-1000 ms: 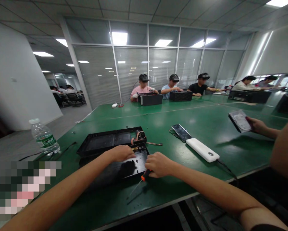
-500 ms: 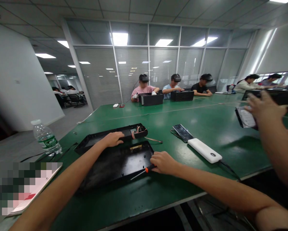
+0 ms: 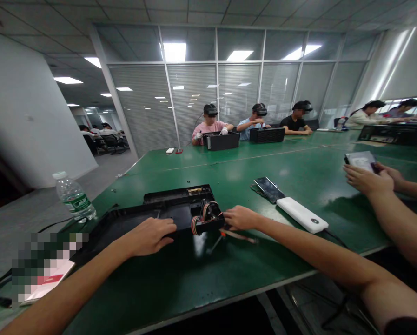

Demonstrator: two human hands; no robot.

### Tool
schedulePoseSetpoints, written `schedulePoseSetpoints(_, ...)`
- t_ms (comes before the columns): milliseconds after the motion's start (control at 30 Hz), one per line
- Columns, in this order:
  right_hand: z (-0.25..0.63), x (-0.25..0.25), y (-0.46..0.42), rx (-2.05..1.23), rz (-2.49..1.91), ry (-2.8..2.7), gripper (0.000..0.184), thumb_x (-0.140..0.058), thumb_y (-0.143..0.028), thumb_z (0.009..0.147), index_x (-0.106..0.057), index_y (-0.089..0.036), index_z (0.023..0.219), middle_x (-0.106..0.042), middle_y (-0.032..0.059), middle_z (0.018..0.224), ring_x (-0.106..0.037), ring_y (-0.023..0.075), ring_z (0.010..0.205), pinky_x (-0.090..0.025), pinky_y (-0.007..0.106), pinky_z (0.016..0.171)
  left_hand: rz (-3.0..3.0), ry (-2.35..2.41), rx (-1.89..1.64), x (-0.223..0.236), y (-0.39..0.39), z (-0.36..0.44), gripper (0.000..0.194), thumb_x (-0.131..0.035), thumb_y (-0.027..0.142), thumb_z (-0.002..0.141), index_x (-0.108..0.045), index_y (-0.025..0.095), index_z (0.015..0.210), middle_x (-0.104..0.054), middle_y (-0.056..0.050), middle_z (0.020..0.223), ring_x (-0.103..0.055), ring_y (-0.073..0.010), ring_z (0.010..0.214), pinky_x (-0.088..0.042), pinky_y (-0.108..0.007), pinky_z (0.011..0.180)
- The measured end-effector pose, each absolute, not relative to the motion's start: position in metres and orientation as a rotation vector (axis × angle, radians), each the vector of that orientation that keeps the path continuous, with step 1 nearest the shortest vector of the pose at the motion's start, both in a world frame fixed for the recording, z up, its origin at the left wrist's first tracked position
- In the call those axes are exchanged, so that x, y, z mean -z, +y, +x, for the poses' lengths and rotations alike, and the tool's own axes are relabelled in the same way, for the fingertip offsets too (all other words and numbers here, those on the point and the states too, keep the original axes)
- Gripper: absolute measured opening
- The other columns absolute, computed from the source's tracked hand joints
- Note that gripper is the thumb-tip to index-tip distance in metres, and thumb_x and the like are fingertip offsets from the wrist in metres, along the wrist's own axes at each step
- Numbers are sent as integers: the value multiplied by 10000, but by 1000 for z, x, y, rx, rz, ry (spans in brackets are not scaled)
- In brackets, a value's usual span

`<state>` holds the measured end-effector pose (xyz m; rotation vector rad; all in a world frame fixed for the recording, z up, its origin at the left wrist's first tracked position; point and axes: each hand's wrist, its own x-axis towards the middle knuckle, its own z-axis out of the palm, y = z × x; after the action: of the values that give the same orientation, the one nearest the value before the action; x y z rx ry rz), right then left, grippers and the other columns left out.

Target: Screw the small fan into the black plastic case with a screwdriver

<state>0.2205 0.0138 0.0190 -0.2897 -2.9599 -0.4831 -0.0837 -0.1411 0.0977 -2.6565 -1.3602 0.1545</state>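
A long black plastic panel (image 3: 131, 217) with a raised rim lies before me. At its right end are bundled striped wires (image 3: 205, 215), and a loose cable trails off to the right. My left hand (image 3: 155, 236) grips the panel's near edge, fingers over the rim. By the right end is my right hand (image 3: 241, 217), closed round a screwdriver (image 3: 222, 234). Its handle is mostly hidden; an orange collar and a blurred shaft point down and left. Whether this hand also grips the panel, I cannot tell. Behind lies a second black panel (image 3: 175, 194) with a brass-coloured strip.
Right of my right hand lie a phone (image 3: 269, 189) and a white power bank (image 3: 301, 214) with a cable. A water bottle (image 3: 76, 200) stands left. A neighbour's hands (image 3: 370, 180) hold a hard drive (image 3: 360, 161). Co-workers sit across the green table (image 3: 250, 253) with black cases.
The wired panel has come nearer to me, and the other panel now lies behind it. My left hand let go of the latter and took the wired one. The screwdriver stayed in my right hand.
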Motion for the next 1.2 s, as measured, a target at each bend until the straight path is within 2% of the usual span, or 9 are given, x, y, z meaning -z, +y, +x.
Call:
schedulePoseSetpoints(100,268,-13,-15,455,-24,-2948,339,-375,-427,875,-554,-161,766,-566,36,715,-491,115,593,-328,243,519,-2703,-1369,-157,-80,-152,-81,102,-430,263,865,-505,195,877,-544,-26,884,-550,-147,770,-395,-243,652)
schedulePoseSetpoints(233,281,-18,-46,330,-83,-2747,332,-360,-368,890,-533,-160,697,-586,63,851,-506,100,645,-341,242,558,-2745,-1402,-154,-65,-165,-70,83,-445,251,860,-508,196,856,-546,-21,876,-555,-142,756,-392,-240,635)
schedulePoseSetpoints(400,236,-26,-55,319,-36,-2786,392,-312,-455,895,-531,-155,1021,-544,99,1074,-534,125,787,-359,236,585,-2799,-1386,-168,-58,-172,-64,101,-452,268,860,-526,199,861,-556,-22,867,-555,-145,749,-384,-239,622)
schedulePoseSetpoints(467,220,-23,-54,371,-19,-2839,385,-305,-437,902,-504,-156,1074,-568,89,1005,-529,141,803,-342,237,569,-2796,-1412,-150,-57,-167,-68,120,-460,292,857,-538,200,856,-557,-22,864,-553,-148,754,-383,-236,628)
schedulePoseSetpoints(600,202,-14,-45,430,-217,-2831,289,-344,-368,900,-528,-151,951,-573,60,838,-514,141,731,-309,239,554,-2839,-1528,-53,-64,-144,-90,217,-488,393,834,-572,193,829,-562,-15,855,-544,-146,783,-396,-227,679)
schedulePoseSetpoints(700,195,-13,-36,428,-274,-2826,282,-368,-386,885,-521,-148,889,-563,57,827,-510,145,722,-307,237,560,-2762,-1692,89,-71,-120,-115,288,-475,419,831,-581,181,956,-564,-32,910,-540,-147,827,-407,-239,747)
schedulePoseSetpoints(800,188,-15,-27,412,-289,-2824,267,-387,-382,874,-511,-145,876,-563,60,842,-513,151,734,-311,237,567,-2708,-1734,46,-69,-99,-138,329,-531,331,799,-554,184,1092,-556,-60,1023,-532,-165,925,-402,-266,824)
schedulePoseSetpoints(1000,182,-13,-18,393,-313,-2811,254,-406,-382,868,-511,-152,888,-562,54,854,-511,145,743,-320,236,576,-2785,-1559,-84,-53,-76,-151,193,-471,147,806,-647,167,884,-607,-61,866,-571,-146,829,-427,-247,788)
schedulePoseSetpoints(1200,182,-11,-20,407,-337,-2797,234,-425,-372,858,-508,-156,895,-559,45,861,-518,148,748,-327,239,572,-2512,-1658,-222,-46,-74,-147,203,-455,92,793,-629,152,878,-577,-85,907,-576,-162,827,-440,-249,745)
